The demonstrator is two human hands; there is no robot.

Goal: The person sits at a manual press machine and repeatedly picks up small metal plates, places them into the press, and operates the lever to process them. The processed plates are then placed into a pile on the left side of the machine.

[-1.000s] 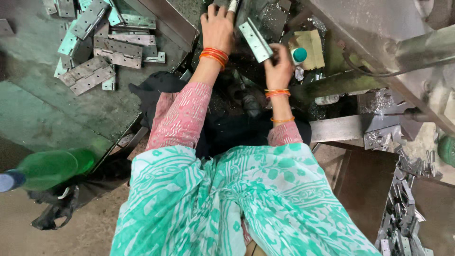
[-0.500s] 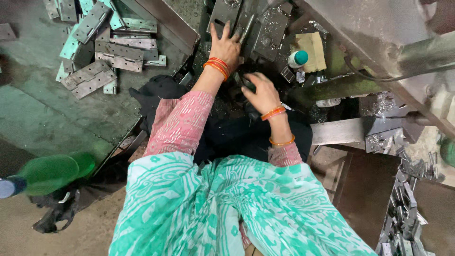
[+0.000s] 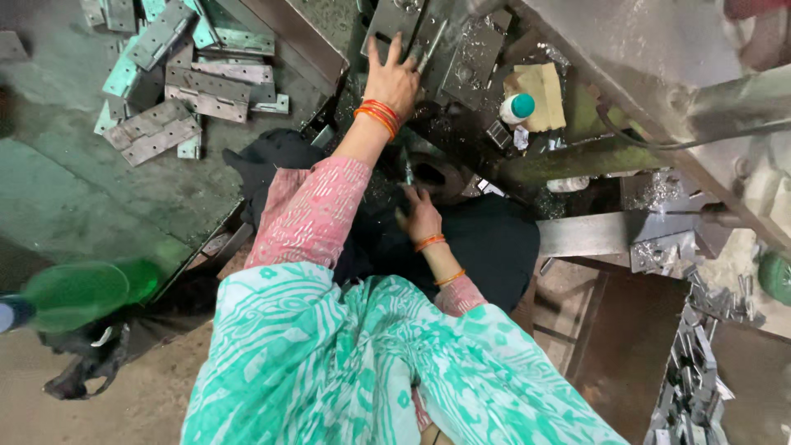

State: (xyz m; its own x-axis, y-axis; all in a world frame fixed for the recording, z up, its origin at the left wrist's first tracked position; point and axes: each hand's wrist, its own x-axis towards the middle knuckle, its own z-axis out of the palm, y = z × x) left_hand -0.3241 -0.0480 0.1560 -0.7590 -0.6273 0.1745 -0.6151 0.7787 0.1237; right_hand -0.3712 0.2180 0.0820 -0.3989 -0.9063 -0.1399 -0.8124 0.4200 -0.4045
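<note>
Green worktable (image 3: 74, 189): heap of metal hinge plates (image 3: 177, 74).

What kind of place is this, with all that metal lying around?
Probably a small metal workshop. A pile of flat hinge plates lies on the bench, the left hand presses a metal plate on a machine bed, and metal shavings lie nearby.

One head-worn camera looks steeply down, close over the hands and machine bed (image 3: 461, 66).

Bottle: a small white bottle (image 3: 519, 108) with a teal cap lies on the cluttered desk (image 3: 577, 156), upper centre-right.
Packet: a flat tan cardboard-like piece (image 3: 540, 89) sits just beside it.
Screens, signs: none visible.
</note>
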